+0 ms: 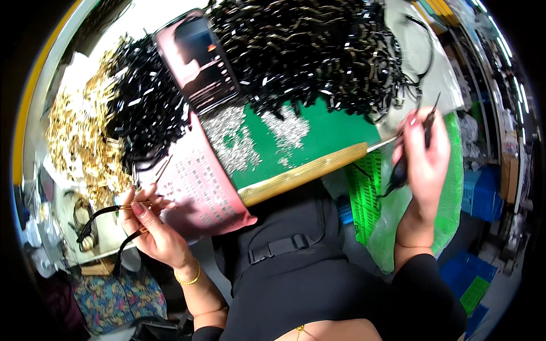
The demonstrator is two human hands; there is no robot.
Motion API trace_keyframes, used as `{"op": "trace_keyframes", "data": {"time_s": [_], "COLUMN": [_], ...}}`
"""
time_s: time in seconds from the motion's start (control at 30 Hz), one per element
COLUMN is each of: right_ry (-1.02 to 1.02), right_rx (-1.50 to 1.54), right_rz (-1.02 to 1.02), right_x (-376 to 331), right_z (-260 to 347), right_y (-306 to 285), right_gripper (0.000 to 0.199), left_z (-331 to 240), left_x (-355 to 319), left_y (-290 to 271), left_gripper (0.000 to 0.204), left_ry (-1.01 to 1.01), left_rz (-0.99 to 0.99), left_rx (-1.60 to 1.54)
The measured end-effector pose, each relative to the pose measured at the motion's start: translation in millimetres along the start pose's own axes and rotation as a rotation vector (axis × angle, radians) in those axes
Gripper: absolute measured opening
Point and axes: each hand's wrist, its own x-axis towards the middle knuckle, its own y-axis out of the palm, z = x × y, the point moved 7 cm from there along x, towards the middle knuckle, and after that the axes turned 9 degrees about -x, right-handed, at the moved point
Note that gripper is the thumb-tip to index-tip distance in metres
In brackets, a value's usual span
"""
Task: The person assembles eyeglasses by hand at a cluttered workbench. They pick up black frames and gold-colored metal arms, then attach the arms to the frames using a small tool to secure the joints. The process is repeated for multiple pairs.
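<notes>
My left hand [156, 230] is closed in a pinch on eyeglass temples [105, 211], thin gold-coloured metal with curved black tips that stick out to the left. Just above its fingers lies a pink printed bag [193, 176]. My right hand [427, 153] wraps round a dark tool [400, 172] with a thin pointed end upward and a rounded black lower end; its exact kind is unclear. Beside that hand, a metal rod [382, 143] runs from a yellow textured bar [307, 172] along the near edge of a green mat [335, 128].
Small silver pieces [230, 142] lie in two heaps on the mat. A phone [199, 62] leans over large piles of black parts [301, 51] and gold parts [85, 131]. To the right hang a green basket [367, 199] and a clear plastic bag [392, 244]. Blue crates [480, 193] stand beyond.
</notes>
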Motion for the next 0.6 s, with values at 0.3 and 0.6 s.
{"op": "trace_keyframes", "data": {"time_s": [0.3,0.6], "right_ry": [-0.041,-0.661], "right_rx": [-0.133,-0.911], "right_rz": [1.309,0.851], "right_x": [-81.5,-48.2], "right_z": [21.6,19.8], "right_y": [170.7,140.9], "right_gripper": [0.034,0.049], "left_z": [15.3,9.0], "left_x": [-29.8,-16.0], "left_y": [44.0,74.0], "left_gripper": [0.025,0.017], "left_ry": [-0.075,-0.009], "left_rz": [0.39,0.691], "left_rx": [0.144,0.28]}}
